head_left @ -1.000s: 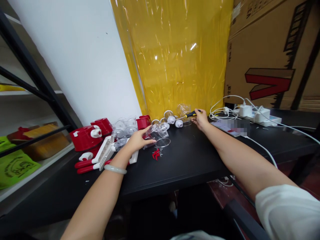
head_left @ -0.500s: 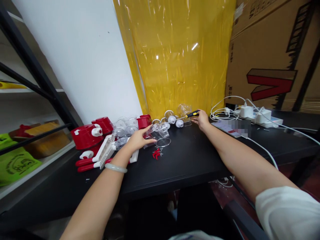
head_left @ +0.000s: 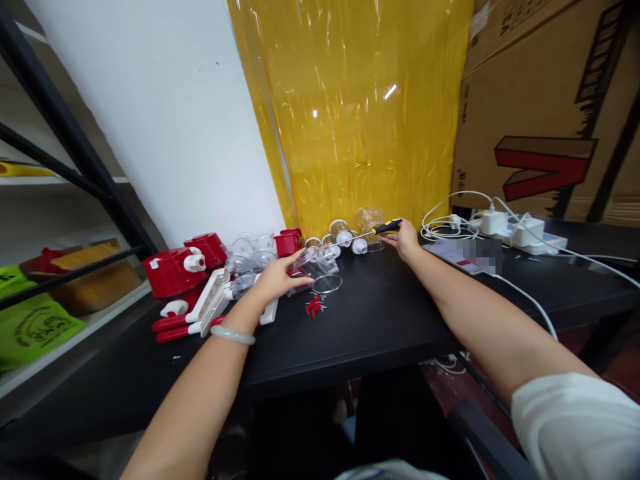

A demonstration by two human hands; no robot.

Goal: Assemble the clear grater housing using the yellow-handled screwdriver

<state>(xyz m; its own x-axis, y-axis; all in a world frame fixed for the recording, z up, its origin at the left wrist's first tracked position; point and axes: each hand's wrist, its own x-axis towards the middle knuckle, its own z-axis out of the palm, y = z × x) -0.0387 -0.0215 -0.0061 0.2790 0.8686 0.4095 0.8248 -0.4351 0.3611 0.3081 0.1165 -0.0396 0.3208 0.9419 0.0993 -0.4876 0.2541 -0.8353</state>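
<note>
My left hand (head_left: pixel 280 277) is closed around a clear plastic container (head_left: pixel 323 267) that lies on its side on the black table. In my right hand (head_left: pixel 403 240) is a screwdriver (head_left: pixel 387 227) with a black and yellow handle. Its long shaft points left, and the tip reaches the clear container near my left fingers; the exact contact is too small to make out. Small red parts (head_left: pixel 314 306) and several screws lie just in front of the container. Behind it sit several clear cylinders with white ends (head_left: pixel 343 235).
Red housings (head_left: pixel 173 273), white parts with red handles (head_left: pixel 215 303) and clear cups (head_left: pixel 250 252) crowd the left. At right are a phone (head_left: pixel 457 257), cables and a power strip (head_left: pixel 543 241). Yellow plastic sheeting (head_left: pixel 370 120) and a large carton (head_left: pixel 545 100) stand behind the table.
</note>
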